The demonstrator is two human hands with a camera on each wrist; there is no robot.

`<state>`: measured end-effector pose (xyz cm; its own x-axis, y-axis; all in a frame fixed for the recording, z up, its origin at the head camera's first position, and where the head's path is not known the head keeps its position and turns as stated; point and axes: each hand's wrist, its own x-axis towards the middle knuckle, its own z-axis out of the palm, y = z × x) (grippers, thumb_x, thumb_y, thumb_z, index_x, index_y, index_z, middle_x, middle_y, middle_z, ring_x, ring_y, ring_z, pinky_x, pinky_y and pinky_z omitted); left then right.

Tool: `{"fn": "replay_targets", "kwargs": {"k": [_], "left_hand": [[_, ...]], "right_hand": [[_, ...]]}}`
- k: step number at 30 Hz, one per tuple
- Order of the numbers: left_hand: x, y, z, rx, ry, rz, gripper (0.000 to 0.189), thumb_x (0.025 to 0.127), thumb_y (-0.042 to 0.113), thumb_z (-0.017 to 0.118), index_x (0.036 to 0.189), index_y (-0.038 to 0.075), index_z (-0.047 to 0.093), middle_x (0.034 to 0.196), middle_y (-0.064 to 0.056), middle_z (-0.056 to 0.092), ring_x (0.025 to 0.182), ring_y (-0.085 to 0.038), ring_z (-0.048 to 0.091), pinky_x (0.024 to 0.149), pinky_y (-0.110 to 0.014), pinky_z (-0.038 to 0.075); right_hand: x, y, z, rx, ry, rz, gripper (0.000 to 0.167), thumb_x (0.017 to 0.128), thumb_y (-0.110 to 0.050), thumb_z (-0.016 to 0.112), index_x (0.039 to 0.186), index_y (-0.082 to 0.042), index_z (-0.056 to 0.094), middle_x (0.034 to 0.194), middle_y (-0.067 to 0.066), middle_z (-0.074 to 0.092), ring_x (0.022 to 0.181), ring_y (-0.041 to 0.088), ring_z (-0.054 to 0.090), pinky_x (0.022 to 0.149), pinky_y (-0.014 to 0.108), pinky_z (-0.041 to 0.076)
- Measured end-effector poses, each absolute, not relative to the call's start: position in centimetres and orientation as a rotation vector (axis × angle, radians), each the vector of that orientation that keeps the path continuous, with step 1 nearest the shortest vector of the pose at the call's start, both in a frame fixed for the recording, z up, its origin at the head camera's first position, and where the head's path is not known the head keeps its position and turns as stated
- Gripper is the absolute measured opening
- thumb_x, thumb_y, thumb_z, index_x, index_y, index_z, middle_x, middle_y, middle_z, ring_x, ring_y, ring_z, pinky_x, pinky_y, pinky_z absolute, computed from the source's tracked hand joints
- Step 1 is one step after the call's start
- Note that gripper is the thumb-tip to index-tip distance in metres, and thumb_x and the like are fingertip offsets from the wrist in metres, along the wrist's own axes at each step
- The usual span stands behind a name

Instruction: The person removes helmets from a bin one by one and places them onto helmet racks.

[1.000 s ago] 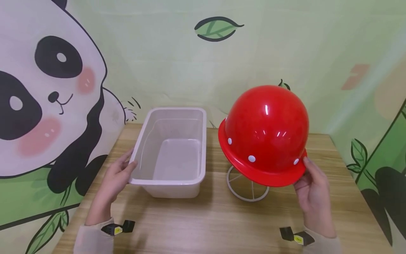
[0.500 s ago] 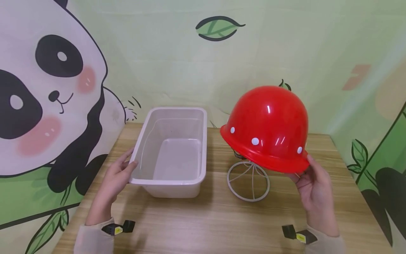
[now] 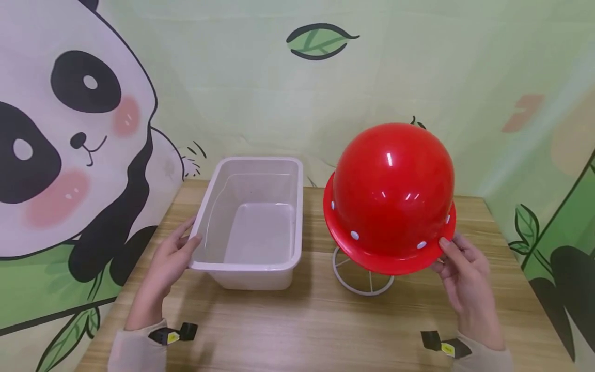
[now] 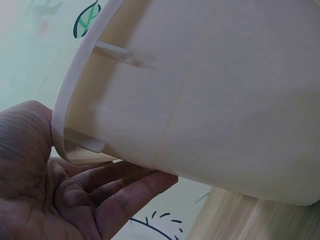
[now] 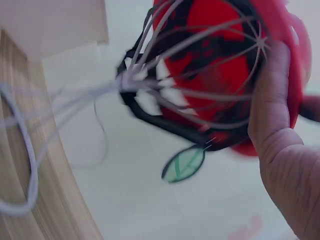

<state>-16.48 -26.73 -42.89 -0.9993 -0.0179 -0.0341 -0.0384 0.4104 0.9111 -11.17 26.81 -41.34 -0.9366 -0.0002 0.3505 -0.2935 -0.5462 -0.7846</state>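
Note:
A red hard hat (image 3: 394, 191) with white rivets sits over a white wire stand (image 3: 370, 294), dome up, hiding most of the stand in the head view. My right hand (image 3: 468, 284) pinches its brim at the near right, thumb on top and fingers beneath. In the right wrist view, the stand's curved wires (image 5: 127, 82) reach up inside the shell, and a black strap (image 5: 165, 122) hangs around them. To the left, a pale rectangular plastic basin (image 3: 253, 279) stands with nothing in it. My left hand (image 3: 168, 258) holds its left rim, thumb on the edge and fingers below.
Everything stands on a wood-grain table (image 3: 325, 336). Behind it hangs a green cloth backdrop (image 3: 232, 77) printed with a panda and leaves. A gap of bare tabletop separates basin and stand.
The hard hat first tipped up at its near side, then came down with its brim lower and the dome turned. My right hand has shifted slightly right. The left hand and basin have stayed still.

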Motion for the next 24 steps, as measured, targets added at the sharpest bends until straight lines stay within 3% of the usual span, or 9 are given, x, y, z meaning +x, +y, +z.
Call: {"fn": "replay_targets", "kwargs": {"k": [4, 8, 16, 24], "left_hand": [[-16.4, -26.8, -42.9, -0.048, 2.627, 1.699, 0.058, 0.106, 0.029, 0.051, 0.158, 0.014, 0.033, 0.139, -0.036, 0.051, 0.111, -0.046, 0.063, 0.071, -0.035, 0.06], [-16.4, -26.8, -42.9, -0.047, 2.631, 1.701, 0.057, 0.106, 0.029, 0.051, 0.158, 0.014, 0.033, 0.138, -0.035, 0.052, 0.11, -0.046, 0.063, 0.071, -0.034, 0.06], [-16.5, -26.8, -43.1, -0.05, 2.623, 1.693, 0.057, 0.106, 0.029, 0.05, 0.159, 0.015, 0.032, 0.138, -0.035, 0.052, 0.111, -0.046, 0.063, 0.071, -0.034, 0.06], [-16.5, -26.8, -43.0, -0.053, 2.621, 1.691, 0.058, 0.106, 0.03, 0.049, 0.159, 0.015, 0.031, 0.138, -0.035, 0.052, 0.11, -0.046, 0.064, 0.071, -0.034, 0.06]], "right_hand": [[-11.1, 26.7, -41.8, 0.629, -1.481, 2.431, 0.041, 0.1, 0.018, 0.034, 0.14, 0.019, 0.041, 0.122, 0.02, 0.065, 0.098, 0.027, 0.071, 0.077, 0.037, 0.059], [-10.8, 26.5, -42.1, 0.621, -1.414, 2.442, 0.036, 0.101, 0.017, 0.031, 0.134, 0.022, 0.046, 0.113, 0.02, 0.068, 0.09, 0.025, 0.072, 0.072, 0.035, 0.06], [-9.8, 25.6, -42.3, 0.343, -1.358, 2.532, 0.034, 0.105, 0.006, 0.039, 0.136, 0.009, 0.054, 0.118, 0.014, 0.066, 0.096, 0.024, 0.072, 0.072, 0.036, 0.059], [-9.4, 25.4, -42.8, 0.468, -1.098, 2.692, 0.036, 0.106, 0.005, 0.03, 0.135, 0.015, 0.049, 0.115, 0.022, 0.066, 0.092, 0.029, 0.073, 0.074, 0.038, 0.06]]}}
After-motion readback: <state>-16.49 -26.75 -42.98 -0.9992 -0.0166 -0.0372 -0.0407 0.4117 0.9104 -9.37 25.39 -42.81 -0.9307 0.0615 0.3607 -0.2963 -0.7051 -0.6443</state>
